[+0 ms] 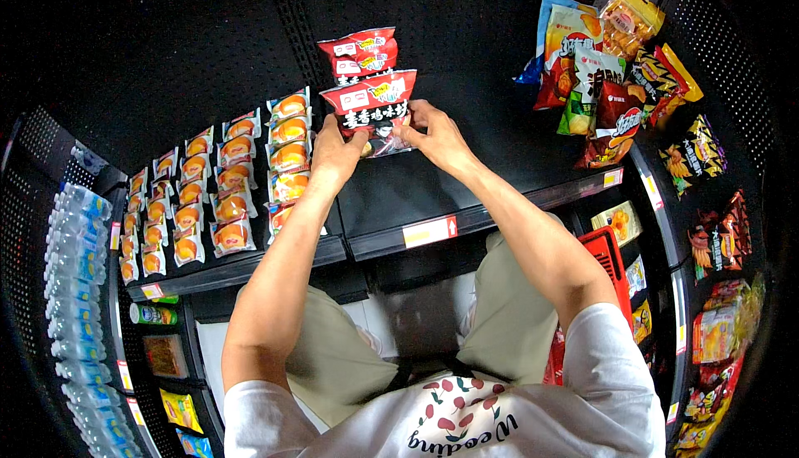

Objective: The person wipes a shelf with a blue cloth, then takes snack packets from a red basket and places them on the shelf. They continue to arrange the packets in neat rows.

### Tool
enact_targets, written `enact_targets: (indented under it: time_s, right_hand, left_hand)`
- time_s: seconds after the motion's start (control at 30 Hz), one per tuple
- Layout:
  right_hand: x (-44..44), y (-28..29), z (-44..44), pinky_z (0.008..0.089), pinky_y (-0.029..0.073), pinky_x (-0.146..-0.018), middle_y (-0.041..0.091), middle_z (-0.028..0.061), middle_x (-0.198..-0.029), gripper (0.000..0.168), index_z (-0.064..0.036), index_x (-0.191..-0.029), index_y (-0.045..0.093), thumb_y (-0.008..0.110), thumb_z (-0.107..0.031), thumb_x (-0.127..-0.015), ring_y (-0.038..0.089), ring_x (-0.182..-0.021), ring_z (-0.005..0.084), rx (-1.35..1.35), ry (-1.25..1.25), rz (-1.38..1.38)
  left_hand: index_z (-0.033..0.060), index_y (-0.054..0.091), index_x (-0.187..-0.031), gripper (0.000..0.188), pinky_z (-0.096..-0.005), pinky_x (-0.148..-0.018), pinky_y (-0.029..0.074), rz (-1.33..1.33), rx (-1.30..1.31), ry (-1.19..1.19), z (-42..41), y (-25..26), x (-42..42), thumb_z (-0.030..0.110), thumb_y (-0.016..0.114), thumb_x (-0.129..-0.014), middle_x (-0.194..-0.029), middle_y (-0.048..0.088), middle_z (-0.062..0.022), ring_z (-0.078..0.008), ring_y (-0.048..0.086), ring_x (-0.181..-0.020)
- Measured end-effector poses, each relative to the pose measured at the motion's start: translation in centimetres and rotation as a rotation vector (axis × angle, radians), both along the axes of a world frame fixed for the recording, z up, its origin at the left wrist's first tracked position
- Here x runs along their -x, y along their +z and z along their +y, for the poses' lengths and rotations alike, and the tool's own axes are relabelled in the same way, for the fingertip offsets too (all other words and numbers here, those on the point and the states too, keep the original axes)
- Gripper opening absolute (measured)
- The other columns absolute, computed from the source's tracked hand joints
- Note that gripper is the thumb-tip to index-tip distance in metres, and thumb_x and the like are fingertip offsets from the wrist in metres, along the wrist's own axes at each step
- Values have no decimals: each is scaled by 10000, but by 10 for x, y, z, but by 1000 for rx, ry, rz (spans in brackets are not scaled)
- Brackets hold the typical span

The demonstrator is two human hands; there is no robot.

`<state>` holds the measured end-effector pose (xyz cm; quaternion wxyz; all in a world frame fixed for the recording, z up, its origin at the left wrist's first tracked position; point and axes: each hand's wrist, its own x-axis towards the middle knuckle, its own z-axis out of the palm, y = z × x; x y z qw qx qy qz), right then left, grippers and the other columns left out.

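Both my hands hold a red and black snack bag (372, 105) upright by its sides above the black shelf (412, 190). My left hand (337, 149) grips its left edge, with the thumb across the lower front. On the right edge is my right hand (437, 133), its thumb also on the front. Directly behind stand more red bags (357, 49) of the same kind, one behind another; their lower parts are hidden. Just left of my left hand, small wrapped cakes (289, 157) lie in a row running from front to back.
Several more rows of wrapped cakes (231, 205) fill the shelf's left part. Mixed chip bags (599, 77) stand at its right end. Water bottles (78, 271) line the far left. A red plastic basket (605, 258) is by my right arm. A price-label rail (431, 231) edges the shelf.
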<state>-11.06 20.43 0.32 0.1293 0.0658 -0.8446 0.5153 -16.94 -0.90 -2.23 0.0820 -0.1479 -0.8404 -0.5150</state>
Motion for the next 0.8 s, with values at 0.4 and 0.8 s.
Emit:
enact_targets:
  time_s: [0.4, 0.8]
  right_hand:
    - [-6, 9, 3, 445, 511, -1006, 687, 195, -1205, 550, 15, -1358, 527, 735, -236, -914, 642, -1183, 310, -40, 0, -75]
    - [-20, 9, 9, 400, 565, -921, 679, 232, -1209, 581, 33, -1378, 517, 736, -206, -895, 687, -1105, 318, -42, -71, -22]
  left_hand:
    - [-77, 529, -1236, 575, -384, -934, 506, -75, 210, 51, 6, 43, -33, 285, 749, -846, -1145, 671, -247, -309, 668, -1055]
    - [-29, 640, -1036, 310, -458, -717, 525, 65, 376, 119, -12, 74, -79, 246, 698, -905, -883, 688, -212, -358, 687, -810]
